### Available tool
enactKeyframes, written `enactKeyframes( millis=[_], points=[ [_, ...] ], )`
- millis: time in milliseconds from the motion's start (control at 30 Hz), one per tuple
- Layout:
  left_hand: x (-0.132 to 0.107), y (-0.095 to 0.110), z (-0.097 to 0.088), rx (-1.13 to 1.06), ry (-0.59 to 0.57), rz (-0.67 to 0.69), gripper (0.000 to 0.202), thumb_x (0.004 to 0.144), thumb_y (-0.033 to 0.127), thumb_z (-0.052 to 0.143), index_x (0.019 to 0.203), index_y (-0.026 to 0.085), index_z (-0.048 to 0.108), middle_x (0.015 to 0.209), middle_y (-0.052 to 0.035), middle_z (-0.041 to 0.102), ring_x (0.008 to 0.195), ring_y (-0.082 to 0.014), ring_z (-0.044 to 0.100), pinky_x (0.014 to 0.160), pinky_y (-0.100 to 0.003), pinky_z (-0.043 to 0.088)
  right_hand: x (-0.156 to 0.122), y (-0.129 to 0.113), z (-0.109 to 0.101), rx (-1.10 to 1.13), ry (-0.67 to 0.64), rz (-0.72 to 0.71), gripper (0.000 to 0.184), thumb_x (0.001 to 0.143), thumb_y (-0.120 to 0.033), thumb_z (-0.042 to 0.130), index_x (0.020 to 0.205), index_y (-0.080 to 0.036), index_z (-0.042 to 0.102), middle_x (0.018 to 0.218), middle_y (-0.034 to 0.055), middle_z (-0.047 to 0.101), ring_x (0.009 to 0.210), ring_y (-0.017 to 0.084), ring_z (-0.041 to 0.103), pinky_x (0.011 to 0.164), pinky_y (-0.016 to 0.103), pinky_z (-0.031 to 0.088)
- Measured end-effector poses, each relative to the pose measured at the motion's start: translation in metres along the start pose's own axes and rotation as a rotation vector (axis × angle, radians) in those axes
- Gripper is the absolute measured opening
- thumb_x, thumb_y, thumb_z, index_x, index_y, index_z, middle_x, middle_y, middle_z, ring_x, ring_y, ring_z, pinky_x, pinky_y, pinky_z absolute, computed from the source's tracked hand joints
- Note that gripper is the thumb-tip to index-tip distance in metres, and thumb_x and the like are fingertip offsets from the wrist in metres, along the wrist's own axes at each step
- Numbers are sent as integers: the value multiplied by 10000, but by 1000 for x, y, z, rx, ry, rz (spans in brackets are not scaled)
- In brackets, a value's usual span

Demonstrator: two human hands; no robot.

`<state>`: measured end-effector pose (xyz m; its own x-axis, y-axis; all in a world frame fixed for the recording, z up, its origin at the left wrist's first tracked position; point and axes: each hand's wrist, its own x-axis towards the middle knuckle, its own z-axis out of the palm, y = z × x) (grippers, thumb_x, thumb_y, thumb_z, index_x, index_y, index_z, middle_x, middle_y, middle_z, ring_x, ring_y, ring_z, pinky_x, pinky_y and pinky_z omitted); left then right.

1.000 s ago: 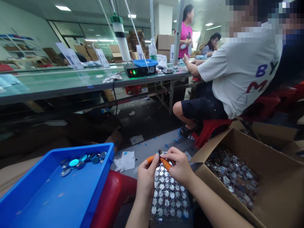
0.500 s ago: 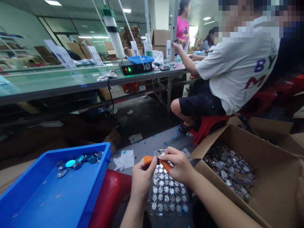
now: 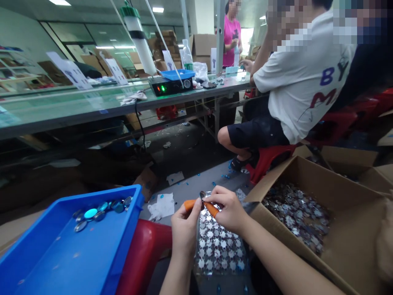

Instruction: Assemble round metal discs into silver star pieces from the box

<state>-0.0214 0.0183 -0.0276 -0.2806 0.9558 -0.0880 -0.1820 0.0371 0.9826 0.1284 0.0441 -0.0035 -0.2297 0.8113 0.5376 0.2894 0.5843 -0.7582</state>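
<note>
As the head view showed, the left hand [image 3: 185, 233] and right hand [image 3: 229, 211] clenched orange-handled pliers [image 3: 192, 205], a thin, light, probably slippery metal disc [image 3: 202, 194] at their tip, best held by its rim, above a star-punched metal sheet [image 3: 217, 250].

My left hand [image 3: 185, 230] stands upright at lower centre, curled closed. My right hand [image 3: 229, 210] angles in from the right, curled just beside it.

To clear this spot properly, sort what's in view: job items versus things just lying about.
Job in hand:
left hand and right hand on the orange-handled pliers; silver sheet beneath them; blue plastic tray of round discs; cardboard box of loose metal pieces.

Lying about:
crumpled white paper; small blue scraps; water bottle.
</note>
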Motion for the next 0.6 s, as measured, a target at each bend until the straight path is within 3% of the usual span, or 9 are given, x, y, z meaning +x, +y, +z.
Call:
enactKeyframes(
  millis=[300,600],
  points=[
    [1,-7,-3,-78,25,-35,341,734,451,839,793,130,740,754,-45,685,772,-175,610,729,-253,485,-3,3,-1,-57,-81,-99,219,906,-155,580,1010,-211,765,830,58,633,710,151,593,613,259,452],
    [2,-9,-3,-60,70,31,330,726,443,840,819,140,750,775,-46,702,757,-177,624,711,-261,506,-1,2,0,34,-25,-31,186,858,-135,647,964,-209,780,815,40,624,658,122,554,571,231,434]
  ],
)
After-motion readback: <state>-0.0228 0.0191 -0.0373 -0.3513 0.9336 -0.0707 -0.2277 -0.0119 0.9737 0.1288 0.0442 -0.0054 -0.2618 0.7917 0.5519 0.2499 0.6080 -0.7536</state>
